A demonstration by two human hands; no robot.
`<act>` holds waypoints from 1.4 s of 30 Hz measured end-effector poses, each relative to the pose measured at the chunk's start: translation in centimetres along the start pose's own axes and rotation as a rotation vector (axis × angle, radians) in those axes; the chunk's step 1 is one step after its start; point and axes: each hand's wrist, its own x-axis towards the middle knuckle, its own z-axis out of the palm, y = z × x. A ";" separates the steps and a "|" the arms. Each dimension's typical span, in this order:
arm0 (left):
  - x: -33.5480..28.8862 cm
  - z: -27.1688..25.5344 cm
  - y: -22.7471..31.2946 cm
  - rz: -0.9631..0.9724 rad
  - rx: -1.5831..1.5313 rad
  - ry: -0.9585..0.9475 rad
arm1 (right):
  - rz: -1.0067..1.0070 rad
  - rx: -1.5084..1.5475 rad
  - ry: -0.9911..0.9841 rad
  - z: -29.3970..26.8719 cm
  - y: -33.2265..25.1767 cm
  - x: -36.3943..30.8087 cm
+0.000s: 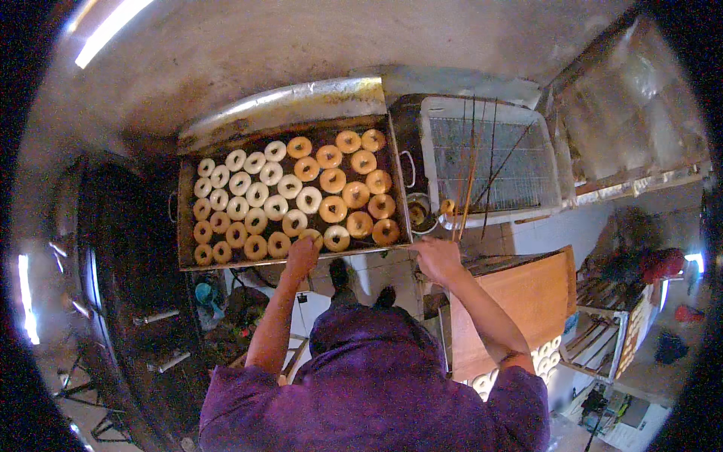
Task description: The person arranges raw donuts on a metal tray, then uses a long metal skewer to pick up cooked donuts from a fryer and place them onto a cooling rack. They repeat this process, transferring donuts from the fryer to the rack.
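A wide rectangular fryer (183, 233) holds rows of ring doughnuts, pale (256, 194) on the left and golden brown (355, 194) on the right. My left hand (303, 258) is closed at the fryer's near edge, its fingertips overlapping a light tan doughnut (312, 237). Whatever those fingers grip is hidden. My right hand (438, 260) is closed beside the fryer's near right corner, the fingers pointing left toward the rim. Anything held in it is too thin or covered to make out.
Right of the fryer stands a pale tub with a wire rack (520, 181), several long sticks (471, 162) leaning across it. A small metal pot (418, 215) sits between them. Behind my right arm, an orange-brown cloth (520, 309) partly covers pale dough rings (546, 358).
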 end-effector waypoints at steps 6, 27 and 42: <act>-1.7 1.8 -2.1 -0.049 0.051 0.054 | -0.015 0.034 -0.024 -1.2 -1.8 -0.6; 9.5 -3.8 -11.3 -0.224 -0.101 0.058 | 0.198 0.003 0.068 5.1 -9.6 8.7; 6.6 -5.4 -11.6 -0.204 -0.055 0.141 | 0.255 0.023 0.072 0.6 -12.0 18.0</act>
